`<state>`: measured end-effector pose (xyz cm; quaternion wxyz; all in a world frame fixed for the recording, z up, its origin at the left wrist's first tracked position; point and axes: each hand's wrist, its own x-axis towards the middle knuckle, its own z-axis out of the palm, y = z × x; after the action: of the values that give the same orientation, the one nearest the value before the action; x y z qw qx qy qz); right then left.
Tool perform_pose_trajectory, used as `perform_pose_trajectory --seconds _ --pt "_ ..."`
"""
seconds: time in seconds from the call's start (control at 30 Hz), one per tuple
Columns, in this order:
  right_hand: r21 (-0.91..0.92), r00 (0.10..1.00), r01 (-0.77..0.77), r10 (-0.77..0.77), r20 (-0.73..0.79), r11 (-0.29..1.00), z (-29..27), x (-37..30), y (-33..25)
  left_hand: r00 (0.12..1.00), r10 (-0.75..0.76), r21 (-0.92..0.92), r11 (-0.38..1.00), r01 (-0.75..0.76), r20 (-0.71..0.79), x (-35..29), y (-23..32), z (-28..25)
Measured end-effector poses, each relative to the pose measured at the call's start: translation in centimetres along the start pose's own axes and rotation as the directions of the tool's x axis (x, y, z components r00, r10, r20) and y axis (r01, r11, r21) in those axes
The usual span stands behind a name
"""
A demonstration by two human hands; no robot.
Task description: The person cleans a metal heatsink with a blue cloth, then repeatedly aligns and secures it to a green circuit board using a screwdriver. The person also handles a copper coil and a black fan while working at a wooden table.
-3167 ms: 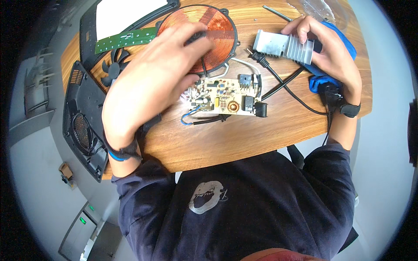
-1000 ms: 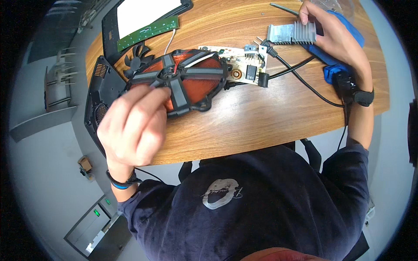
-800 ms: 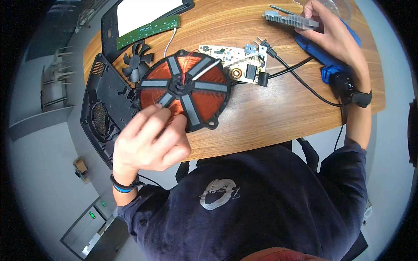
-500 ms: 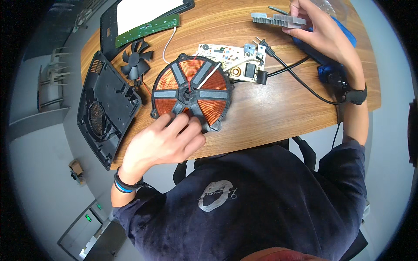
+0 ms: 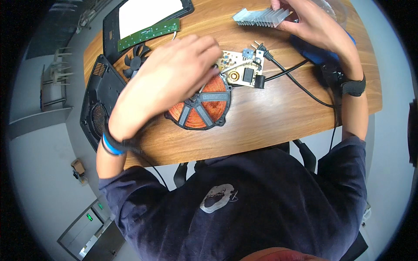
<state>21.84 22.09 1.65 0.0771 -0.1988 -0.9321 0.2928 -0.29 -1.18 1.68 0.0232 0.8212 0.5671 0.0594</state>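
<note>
My right hand [image 5: 307, 21] grips a silvery finned heat sink [image 5: 260, 18] by its right end, above the far part of the table. My left hand [image 5: 180, 65] reaches over the copper induction coil [image 5: 216, 111] with its fingers curled together. The fingertips bend down near the coil's far edge and the left end of the cream circuit board [image 5: 234, 65]; what they hold, if anything, is hidden. The hand and forearm cover the coil's upper left part. A pale wire runs between coil and board.
A black fan [image 5: 134, 62] lies left of my forearm, beside a black plastic housing [image 5: 99, 93]. Behind them are a green circuit strip [image 5: 150, 34] and a white sheet [image 5: 148, 15]. A black power cord [image 5: 296, 79] crosses the right side, near a blue item [image 5: 311, 50].
My left hand has moved from the coil's near edge to its far side. The coil appears shifted or turned slightly. My right hand has brought the heat sink a little left, tilting it.
</note>
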Motion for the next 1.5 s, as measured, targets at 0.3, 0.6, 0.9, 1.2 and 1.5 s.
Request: perform_pose_trajectory --seconds 0.3,0.6,0.9,1.2,1.5 --pt "-0.011 0.982 0.188 -0.188 -0.028 0.982 -2.7 1.5 1.6 0.925 0.054 -0.257 0.965 0.047 0.375 8.2 -4.9 3.5" --pt "-0.104 0.994 0.077 -0.068 0.089 0.992 -3.3 1.4 3.3 0.818 -0.020 -0.290 0.930 0.226 0.575 9.5 -4.9 3.1" --pt "-0.054 0.961 0.252 -0.244 0.128 0.966 -2.9 1.5 4.4 0.828 -0.112 -0.225 0.935 0.275 0.550 8.5 -5.5 1.8" --pt "-0.095 0.924 0.362 -0.343 0.169 0.927 -1.9 1.9 4.7 0.963 -0.234 -0.210 0.943 0.258 0.134 5.4 -6.4 3.0" --pt "-0.002 0.932 0.347 -0.344 0.115 0.938 -0.1 1.2 5.1 0.946 -0.313 -0.010 0.950 0.313 -0.085 4.4 -4.8 3.0"
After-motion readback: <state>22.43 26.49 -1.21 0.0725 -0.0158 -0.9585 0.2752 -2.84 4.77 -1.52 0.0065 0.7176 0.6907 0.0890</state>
